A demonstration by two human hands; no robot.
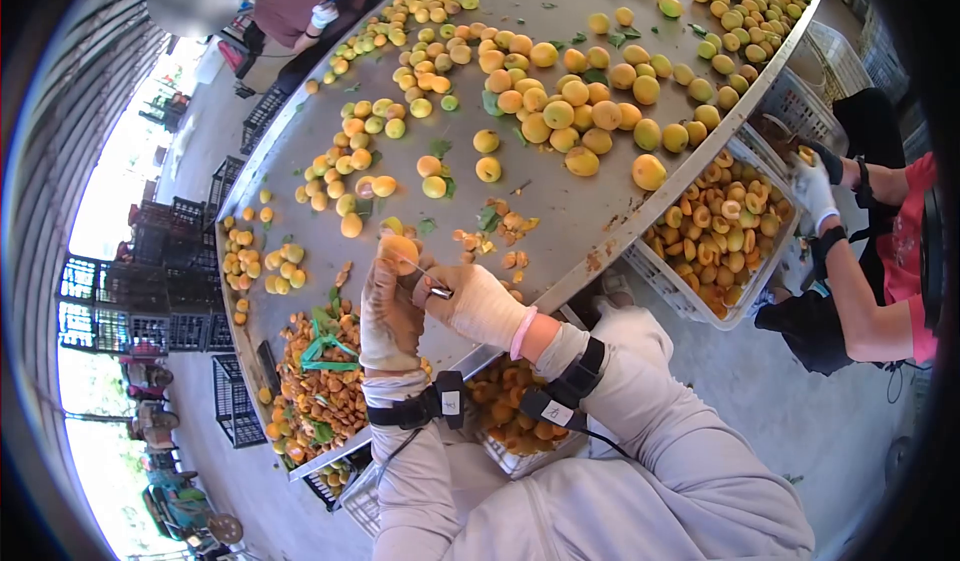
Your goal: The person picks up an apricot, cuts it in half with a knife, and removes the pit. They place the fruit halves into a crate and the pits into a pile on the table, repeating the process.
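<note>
Over the near edge of the metal table (560,226), my gloved left hand (390,316) is closed around an orange apricot (400,251) and holds it up. My right hand (478,306), also gloved, grips a small knife (440,290), its thin blade pointing at the apricot. The knife's handle is mostly hidden in my fist. Beside my left hand lies a heap of apricot pits (325,376) with leaves and a green ribbon (330,349). Scraps of apricot flesh (505,223) lie beyond my right hand. Below my wrists, a crate holds apricot halves (510,401).
Whole apricots (560,114) are spread across the table. To the right, a white crate (635,253) of apricot halves stands by a co-worker's gloved hand (815,186). Another person (300,11) works at the far left side. Black crates (165,301) are stacked at left.
</note>
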